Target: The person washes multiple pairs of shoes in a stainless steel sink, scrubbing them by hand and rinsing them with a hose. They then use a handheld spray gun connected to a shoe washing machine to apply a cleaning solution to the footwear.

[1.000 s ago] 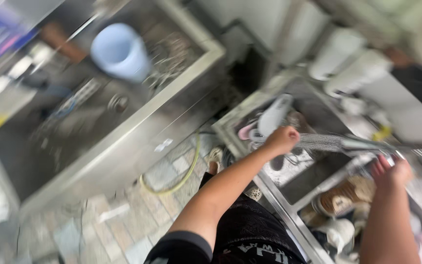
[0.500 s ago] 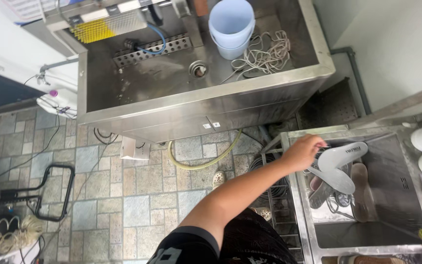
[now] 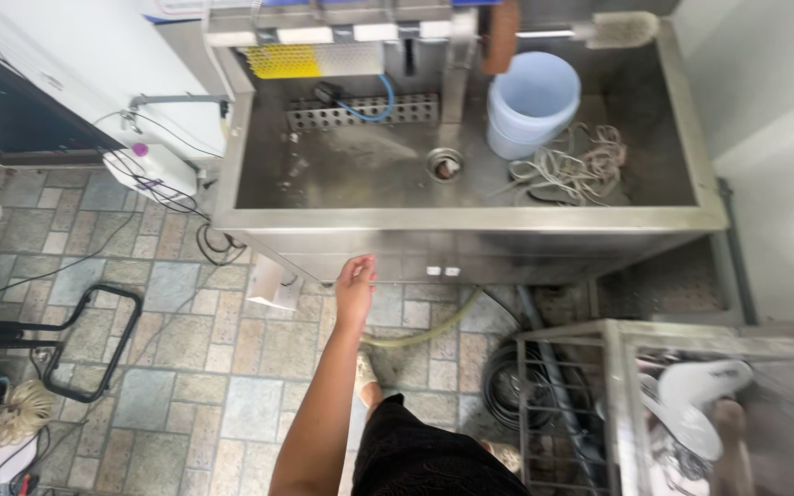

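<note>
A: Starting nearest us. Our left hand (image 3: 355, 287) is out ahead on a straight arm, over the tiled floor (image 3: 186, 367), fingers loose and slightly curled, holding nothing. Right hand is out of view.

B: Agreed, the grip is slack and empty. What lies closest to it?

A: The front wall of the steel sink (image 3: 470, 241), just beyond the fingertips; we cannot tell whether they touch it (the arm hides the gap). A yellowish hose (image 3: 434, 331) runs along the floor just right of the hand.

B: And further out?

A: Inside the basin, up and to the right of the hand: the drain (image 3: 446, 164), then a tangle of pale cord (image 3: 572, 170), and the light-blue bucket (image 3: 527, 103) standing upright behind the cord, toward the back wall.

B: So everything in the basin lies forward and right of the left hand, over the rim.

A: Yes. The basin's long axis runs left to right across our view. At near right, a wire rack (image 3: 562, 404) with white items, blurred.
</note>
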